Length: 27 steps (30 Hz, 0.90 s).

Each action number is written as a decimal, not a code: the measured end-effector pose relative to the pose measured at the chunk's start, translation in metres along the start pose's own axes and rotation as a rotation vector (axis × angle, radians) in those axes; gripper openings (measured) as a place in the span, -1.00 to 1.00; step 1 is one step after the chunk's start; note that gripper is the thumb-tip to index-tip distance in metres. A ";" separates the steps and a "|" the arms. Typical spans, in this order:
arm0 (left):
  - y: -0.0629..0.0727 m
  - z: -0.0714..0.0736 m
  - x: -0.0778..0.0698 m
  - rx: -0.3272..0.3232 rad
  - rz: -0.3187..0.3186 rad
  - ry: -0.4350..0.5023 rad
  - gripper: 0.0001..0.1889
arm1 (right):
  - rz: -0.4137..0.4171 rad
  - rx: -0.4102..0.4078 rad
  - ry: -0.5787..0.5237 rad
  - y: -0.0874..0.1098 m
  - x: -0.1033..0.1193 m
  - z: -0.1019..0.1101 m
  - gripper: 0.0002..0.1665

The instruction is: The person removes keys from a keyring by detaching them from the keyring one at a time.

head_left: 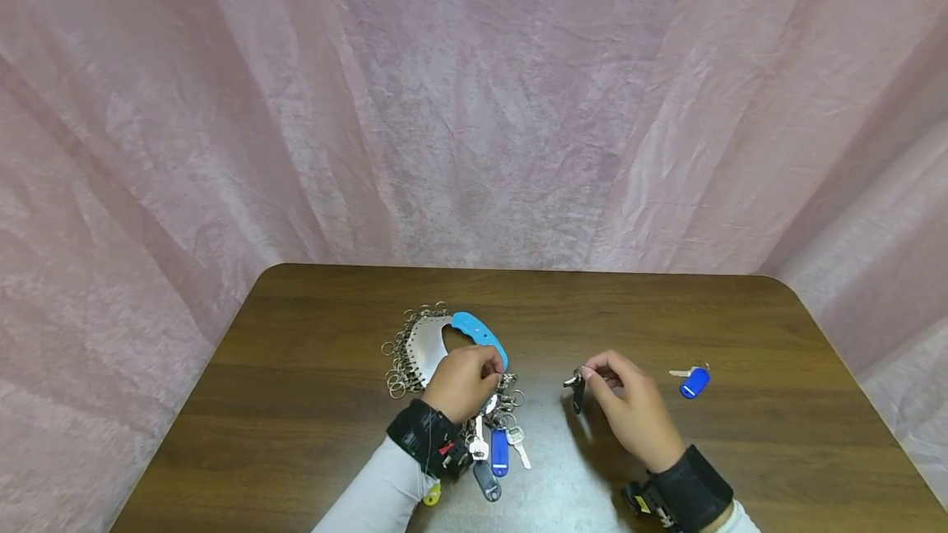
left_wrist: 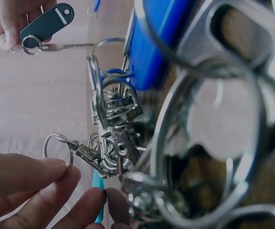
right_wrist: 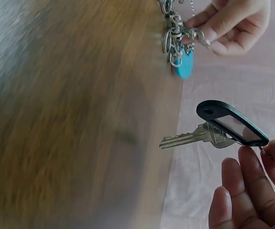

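A curved metal key-ring plate [head_left: 425, 345] with a light blue handle [head_left: 480, 334] and many small rings and clips along its edge lies on the table. At its near end, my left hand [head_left: 461, 385] pinches a metal split ring [left_wrist: 46, 143] between thumb and finger; a clip joins that ring to the bunch. Off to the right, my right hand [head_left: 629, 408] holds a black key tag [right_wrist: 208, 109] by its small ring, above the tabletop. A silver key [right_wrist: 185, 139] hangs with this tag, its blade pointing away from the fingers.
Below the left hand lie a blue tag [head_left: 499, 452], a grey tag [head_left: 486, 481] and silver keys [head_left: 518, 439]. A yellow tag [head_left: 432, 495] peeks out by the left sleeve. Another blue tag [head_left: 694, 383] with a key rests right of the right hand on the wooden table [head_left: 607, 303].
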State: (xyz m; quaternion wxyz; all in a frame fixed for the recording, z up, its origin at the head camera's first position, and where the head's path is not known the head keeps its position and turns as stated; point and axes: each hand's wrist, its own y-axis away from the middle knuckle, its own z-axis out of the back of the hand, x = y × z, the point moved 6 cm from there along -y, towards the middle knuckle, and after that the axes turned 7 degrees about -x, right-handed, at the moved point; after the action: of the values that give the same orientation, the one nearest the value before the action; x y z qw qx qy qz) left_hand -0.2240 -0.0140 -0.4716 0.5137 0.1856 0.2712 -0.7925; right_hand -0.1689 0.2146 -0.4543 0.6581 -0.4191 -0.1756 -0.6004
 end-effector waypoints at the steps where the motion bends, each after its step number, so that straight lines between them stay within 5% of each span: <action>1: 0.000 -0.001 0.001 0.000 0.004 -0.005 -0.92 | 0.002 -0.006 0.003 0.000 0.000 0.002 -0.93; 10: 0.001 -0.001 0.001 -0.010 -0.007 -0.011 -0.94 | 0.026 -0.056 0.032 0.001 -0.009 0.021 -0.93; 27: 0.000 -0.003 0.003 0.010 0.005 -0.012 -0.98 | -0.050 -0.082 0.138 0.016 -0.037 0.063 -0.95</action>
State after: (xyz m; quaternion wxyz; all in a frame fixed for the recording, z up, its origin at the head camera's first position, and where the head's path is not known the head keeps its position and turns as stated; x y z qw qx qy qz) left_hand -0.2254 -0.0140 -0.4756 0.5164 0.1841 0.2635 -0.7937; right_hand -0.1449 0.2849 -0.4503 0.6358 -0.3988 -0.1157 -0.6506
